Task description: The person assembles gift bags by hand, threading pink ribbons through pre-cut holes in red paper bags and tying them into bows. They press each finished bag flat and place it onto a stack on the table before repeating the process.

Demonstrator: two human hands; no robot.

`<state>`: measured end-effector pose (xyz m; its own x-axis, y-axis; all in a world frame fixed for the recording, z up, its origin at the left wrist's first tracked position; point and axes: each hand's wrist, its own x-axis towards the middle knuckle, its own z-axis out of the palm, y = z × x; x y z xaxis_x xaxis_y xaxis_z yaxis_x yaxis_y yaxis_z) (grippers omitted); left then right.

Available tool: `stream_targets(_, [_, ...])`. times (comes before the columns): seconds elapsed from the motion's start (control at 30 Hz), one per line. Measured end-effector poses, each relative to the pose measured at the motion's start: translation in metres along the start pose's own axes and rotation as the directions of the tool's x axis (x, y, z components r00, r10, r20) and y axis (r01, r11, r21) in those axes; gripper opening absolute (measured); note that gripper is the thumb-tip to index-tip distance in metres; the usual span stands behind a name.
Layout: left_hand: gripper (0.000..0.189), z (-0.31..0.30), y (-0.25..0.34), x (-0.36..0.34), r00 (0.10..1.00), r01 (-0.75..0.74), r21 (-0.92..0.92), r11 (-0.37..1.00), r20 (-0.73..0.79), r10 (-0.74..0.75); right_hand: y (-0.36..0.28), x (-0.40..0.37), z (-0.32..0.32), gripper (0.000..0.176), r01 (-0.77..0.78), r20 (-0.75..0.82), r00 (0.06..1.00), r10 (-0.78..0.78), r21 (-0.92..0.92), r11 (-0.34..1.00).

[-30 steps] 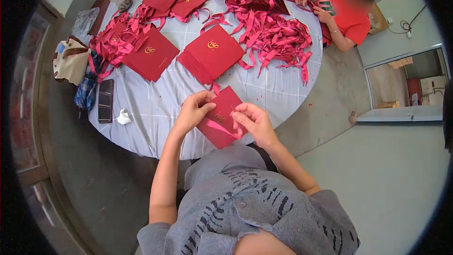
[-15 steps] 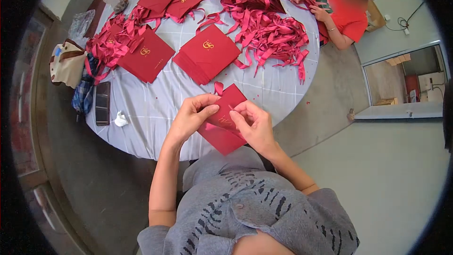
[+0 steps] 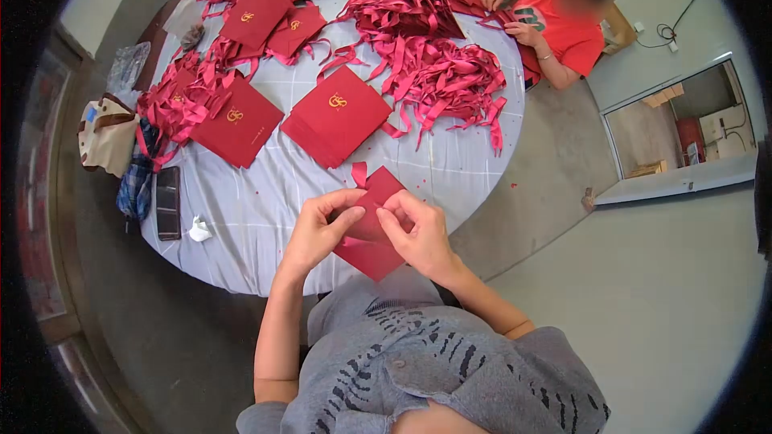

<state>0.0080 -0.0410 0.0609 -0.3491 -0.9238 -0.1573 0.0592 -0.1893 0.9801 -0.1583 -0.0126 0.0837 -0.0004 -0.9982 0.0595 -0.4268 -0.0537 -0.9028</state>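
Note:
A small red envelope [image 3: 370, 258] with gold print on it is between my hands, over the near edge of the table. My left hand [image 3: 323, 229] pinches its left side near the top, beside a loop of pink-red ribbon [image 3: 359, 174]. Thumb and forefinger of my right hand [image 3: 414, 229] are pressed together over the envelope's right part; whatever lies between those fingertips is too small to make out. Just beyond my hands lies a stack of red envelopes [image 3: 337, 116] with a gold logo, and another stack [image 3: 237, 122] is to its left.
Piles of ribbon [image 3: 438, 80] and more red envelopes [image 3: 257, 12] cover the far part of the round table [image 3: 241, 249]. At the left edge are a phone [image 3: 168, 202], a crumpled tissue [image 3: 199, 229] and a bag [image 3: 107, 135]. A person in red [image 3: 555, 28] works at the right.
The view has shifted, so the table sits slightly lower and further left. My right hand has moved closer to my left hand over the envelope.

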Motion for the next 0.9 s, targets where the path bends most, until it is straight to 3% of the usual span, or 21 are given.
stream_targets(0.13, [0.021, 0.007, -0.001, -0.001, 0.994, -0.070, 0.142, 0.987, -0.075, 0.082, -0.002, 0.001, -0.001, 0.012, 0.008, 0.016, 1.000, -0.008, -0.024, 1.000])
stream_targets(0.23, [0.019, 0.018, 0.004, -0.006, 0.932, -0.239, 0.474, 0.847, -0.133, 0.338, 0.004, 0.002, 0.002, 0.012, 0.038, -0.003, 0.999, -0.038, -0.080, 0.996])
stream_targets(0.3, [0.018, 0.021, 0.001, -0.005, 0.901, -0.287, 0.588, 0.756, -0.102, 0.422, 0.009, 0.002, 0.007, 0.012, -0.009, -0.010, 1.000, 0.008, -0.042, 0.999])
stream_targets(0.47, [0.018, 0.024, -0.012, -0.009, 0.900, -0.269, 0.617, 0.740, -0.112, 0.421, 0.019, 0.002, 0.020, 0.012, -0.049, -0.040, 0.998, 0.049, -0.006, 0.999])
stream_targets(0.57, [0.018, 0.028, -0.022, -0.015, 0.918, -0.188, 0.568, 0.801, -0.188, 0.349, 0.027, -0.004, 0.026, 0.010, -0.050, -0.049, 0.997, 0.051, 0.016, 0.999])
stream_targets(0.67, [0.018, 0.029, -0.033, -0.015, 0.926, -0.130, 0.520, 0.844, -0.241, 0.291, 0.033, -0.010, 0.030, 0.011, 0.061, -0.092, 0.994, -0.065, -0.048, 0.997])
stream_targets(0.77, [0.018, 0.031, -0.030, -0.015, 0.921, -0.135, 0.534, 0.835, -0.243, 0.305, 0.036, -0.014, 0.034, 0.010, 0.098, -0.088, 0.990, -0.108, -0.113, 0.989])
stream_targets(0.9, [0.018, 0.031, -0.032, -0.016, 0.908, -0.180, 0.624, 0.760, -0.193, 0.373, 0.038, -0.013, 0.035, 0.010, 0.031, -0.080, 0.996, -0.035, -0.054, 0.998])
